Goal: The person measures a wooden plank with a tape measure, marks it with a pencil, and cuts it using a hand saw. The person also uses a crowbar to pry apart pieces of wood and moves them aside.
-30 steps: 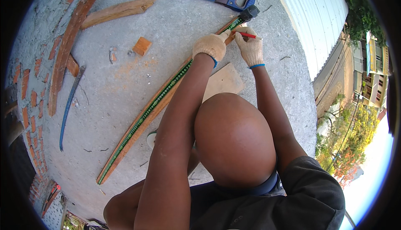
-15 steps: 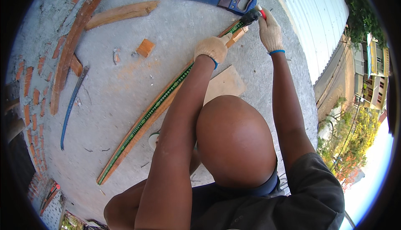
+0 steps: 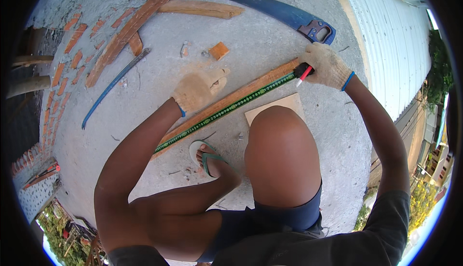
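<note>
At the far left a brick wall (image 3: 58,80) edges the concrete floor (image 3: 270,29), and a thin blue curved strip (image 3: 113,87) lies on the floor beside a long reddish plank (image 3: 135,24). A shorter wood offcut (image 3: 200,8) and a small orange block (image 3: 219,50) lie further in.

The gloved left hand (image 3: 197,90) hangs just above the long wooden batten (image 3: 231,102), fingers loosely spread and gripping nothing. Half a second ago it was pressed down near the batten's far end; it has since drawn back toward the middle and lifted off.

A green measuring tape (image 3: 226,110) runs along the batten's near edge. The batten now lies flatter across the view than in the earlier frames, where it slanted steeply. A sandalled foot (image 3: 210,157) rests just below it, and a flat pale board (image 3: 275,108) shows beside the knee.

The gloved right hand (image 3: 328,65) is closed around a red pencil (image 3: 303,76) and the tape's black end at the batten's right tip; earlier it was raised higher, by the saw handle. The blue handsaw (image 3: 279,12) lies on the floor just above that hand. A white corrugated sheet (image 3: 386,34) fills the right side.
</note>
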Demonstrator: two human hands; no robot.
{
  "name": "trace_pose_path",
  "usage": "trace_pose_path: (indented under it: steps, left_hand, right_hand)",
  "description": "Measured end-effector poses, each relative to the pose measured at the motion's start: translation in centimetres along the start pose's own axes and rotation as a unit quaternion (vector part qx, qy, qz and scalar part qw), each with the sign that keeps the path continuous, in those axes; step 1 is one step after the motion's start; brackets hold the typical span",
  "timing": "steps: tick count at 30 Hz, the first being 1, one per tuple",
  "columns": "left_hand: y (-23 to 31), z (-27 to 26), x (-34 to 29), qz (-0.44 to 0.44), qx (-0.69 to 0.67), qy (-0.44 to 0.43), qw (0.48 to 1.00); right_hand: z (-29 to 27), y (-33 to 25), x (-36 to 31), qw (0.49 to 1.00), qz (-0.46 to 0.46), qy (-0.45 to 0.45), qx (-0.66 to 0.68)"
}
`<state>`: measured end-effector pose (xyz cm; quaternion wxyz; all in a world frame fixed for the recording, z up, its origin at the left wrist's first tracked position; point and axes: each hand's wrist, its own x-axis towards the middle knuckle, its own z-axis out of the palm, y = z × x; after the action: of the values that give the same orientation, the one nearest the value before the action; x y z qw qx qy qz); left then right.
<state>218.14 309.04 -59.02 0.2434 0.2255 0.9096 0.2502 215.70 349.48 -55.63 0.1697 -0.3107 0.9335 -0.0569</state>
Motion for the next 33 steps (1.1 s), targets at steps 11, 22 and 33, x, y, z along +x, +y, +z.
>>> trace_pose_path:
  steps: [11,22,33]
  left_hand:
    - [-3.0,-8.1,-28.1,-0.295,-0.147,0.257,0.908]
    - [-0.9,10.5,-29.8,-0.378,-0.49,0.224,0.753]
    - [-2.8,10.7,-27.3,-0.345,-0.491,0.151,0.786]
  right_hand:
    - [8.2,-17.7,14.3,0.987,-0.063,-0.014,0.145]
    - [6.9,-16.7,15.3,0.995,0.018,0.044,0.086]
    - [10.5,-16.5,14.5,0.989,0.06,0.039,0.131]
